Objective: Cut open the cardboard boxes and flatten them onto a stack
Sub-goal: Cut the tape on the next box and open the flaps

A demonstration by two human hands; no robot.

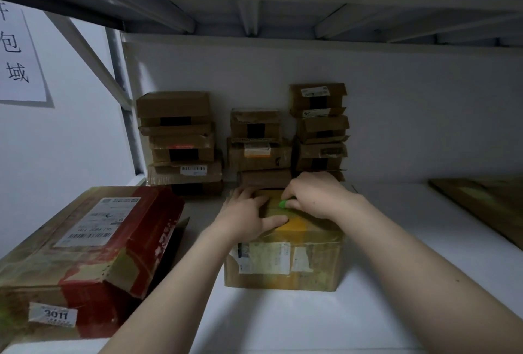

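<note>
Shelf (pixel 396 240) lying under everything. Red-taped box (pixel 93 246) sitting well left of fingers. Taped box (pixel 285 263) standing directly beneath fingers. Small-box stacks (pixel 181 141) rising just beyond fingertips. Left hand (pixel 246 212) pressing box top, fingers spread flat. Right hand (pixel 314 195) curling fingers, pinching green cutter (pixel 283 203) against box top, beside left fingertips.
</note>
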